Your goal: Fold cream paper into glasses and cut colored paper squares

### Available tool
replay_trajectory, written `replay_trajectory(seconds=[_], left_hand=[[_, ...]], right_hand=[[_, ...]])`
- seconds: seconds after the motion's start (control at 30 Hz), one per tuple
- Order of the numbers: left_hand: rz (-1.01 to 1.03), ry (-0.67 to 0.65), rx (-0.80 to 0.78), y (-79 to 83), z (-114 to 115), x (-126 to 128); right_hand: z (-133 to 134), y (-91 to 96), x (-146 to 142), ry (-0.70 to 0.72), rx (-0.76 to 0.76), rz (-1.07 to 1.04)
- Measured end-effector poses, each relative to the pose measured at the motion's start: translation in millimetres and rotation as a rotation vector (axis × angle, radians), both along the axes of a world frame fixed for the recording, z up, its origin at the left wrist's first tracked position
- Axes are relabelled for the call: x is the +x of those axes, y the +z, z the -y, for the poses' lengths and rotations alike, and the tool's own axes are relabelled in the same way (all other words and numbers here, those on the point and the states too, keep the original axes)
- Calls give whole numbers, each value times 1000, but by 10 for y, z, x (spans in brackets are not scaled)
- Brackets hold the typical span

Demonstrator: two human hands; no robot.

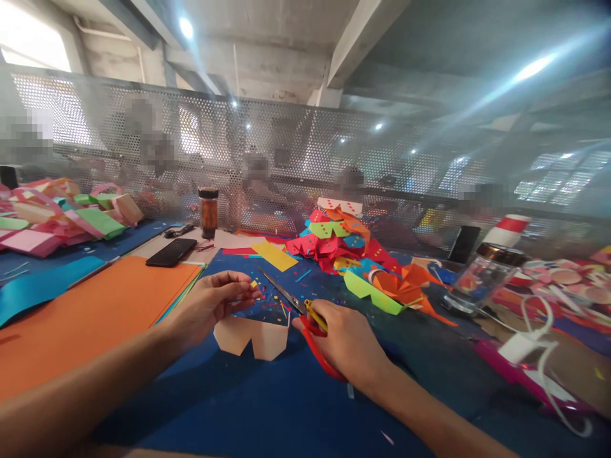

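Note:
My right hand [348,340] grips a pair of scissors [312,346] with red handles; their blades point up and left, slightly apart. A slim yellow thing [317,316] sits by the same fingers, its kind unclear. Below my hands, a cream paper cutout [252,337] with a V-shaped notch in its lower edge rests on the blue table [248,407]. Just above its upper left corner is my left hand [224,296], fingers curled and tips drawn together; whatever is between them, if anything, is too small to name. Colourful paper scraps [272,296] lie behind the cutout.
Orange sheets [109,305] and a black phone [170,252] lie left. A jar of brown liquid [209,213] stands behind. Folded paper cutouts [329,242] pile up ahead; a clear bottle [487,280] and white cable [544,362] are right. A mesh partition [286,140] closes the back.

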State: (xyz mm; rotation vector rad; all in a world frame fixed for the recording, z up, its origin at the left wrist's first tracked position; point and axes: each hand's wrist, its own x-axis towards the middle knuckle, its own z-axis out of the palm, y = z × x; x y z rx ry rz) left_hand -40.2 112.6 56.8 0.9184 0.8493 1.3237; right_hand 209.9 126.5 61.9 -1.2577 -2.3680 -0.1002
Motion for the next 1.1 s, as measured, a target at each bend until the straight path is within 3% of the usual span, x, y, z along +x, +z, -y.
replay_trajectory(seconds=[0.13,0.27,0.5,0.63,0.83,0.97,1.1], left_hand=[[-138,47,25,41,-62,-18],[-508,119,168,115,-251,-43],[-855,234,307,142,-671,-199],[-964,150,355,123,-525,-319],[-1095,-91,408,89,-137,-425],[-1145,-125,464,12,-75,-429],[-1147,-97,454,-46,-83,-432]], right_hand=[[-34,49,19,-48,11,34],[-143,161,29,-78,8,97],[-596,394,-179,-194,-35,311],[-999,380,-387,-206,-108,370],[-1435,232,-616,-188,-206,421],[-1507,152,-669,-156,-215,402],[-1394,204,-650,-72,-195,330]])
